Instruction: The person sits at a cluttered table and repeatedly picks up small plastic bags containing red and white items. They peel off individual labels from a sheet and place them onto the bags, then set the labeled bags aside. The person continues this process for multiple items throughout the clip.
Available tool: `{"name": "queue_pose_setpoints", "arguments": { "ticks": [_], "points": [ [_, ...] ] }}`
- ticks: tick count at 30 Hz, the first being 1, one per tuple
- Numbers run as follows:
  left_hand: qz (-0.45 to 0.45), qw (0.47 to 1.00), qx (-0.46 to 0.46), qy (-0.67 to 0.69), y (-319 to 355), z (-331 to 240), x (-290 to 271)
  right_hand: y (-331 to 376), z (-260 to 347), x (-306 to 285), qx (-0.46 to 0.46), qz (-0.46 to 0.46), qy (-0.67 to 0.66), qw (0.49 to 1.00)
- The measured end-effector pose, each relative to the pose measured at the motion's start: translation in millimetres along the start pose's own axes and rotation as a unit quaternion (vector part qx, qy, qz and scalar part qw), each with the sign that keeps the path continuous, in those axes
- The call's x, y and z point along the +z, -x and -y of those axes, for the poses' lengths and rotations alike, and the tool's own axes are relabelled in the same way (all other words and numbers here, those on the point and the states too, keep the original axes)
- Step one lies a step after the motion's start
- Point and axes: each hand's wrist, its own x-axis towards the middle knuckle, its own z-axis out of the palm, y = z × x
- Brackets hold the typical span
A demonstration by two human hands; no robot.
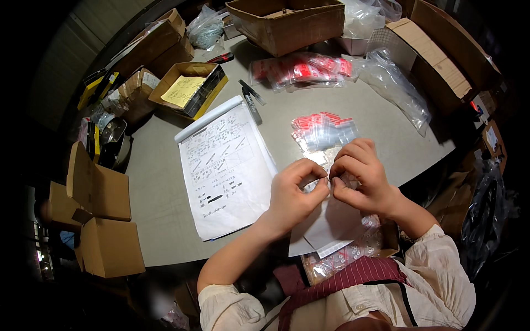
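Note:
My left hand (298, 190) and my right hand (359, 175) meet at the table's near edge, fingertips pinched together. What they grip is too small and hidden to make out. Below them lie white paper sheets (324, 227), overhanging the table edge. Under the sheets, close to my body, is a box with clear plastic bags of small pale pieces (353, 255). Just beyond my fingers, a fanned stack of clear zip bags with red tops (326, 131) rests on the table.
Left of my hands lies a handwritten paper pad (226, 165), with black markers (251, 105) beyond it. An open box with a yellow note (187, 91) stands at the far left. Red-and-clear bag packs (303, 69) and a cardboard box (286, 25) sit at the back.

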Motion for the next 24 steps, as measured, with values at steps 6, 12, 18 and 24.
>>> {"name": "queue_pose_setpoints", "arguments": {
  "ticks": [6,12,18,24],
  "points": [
    [0.000,0.999,-0.045,0.005,-0.4,-1.9,-3.4,-4.3,8.1,-8.5,-0.034,-0.012,0.071,0.997],
    [0.006,1.000,-0.018,-0.024,-1.0,-1.6,-4.1,-1.8,11.6,-5.2,-0.058,-0.021,0.128,0.990],
    [0.022,0.999,-0.027,-0.020,-1.0,-1.0,-4.8,-4.2,12.8,-1.7,-0.051,-0.026,0.121,0.991],
    [0.012,0.999,-0.035,-0.009,0.1,0.1,-3.5,-4.6,12.2,1.4,-0.040,-0.029,0.100,0.994]
  ]
}}
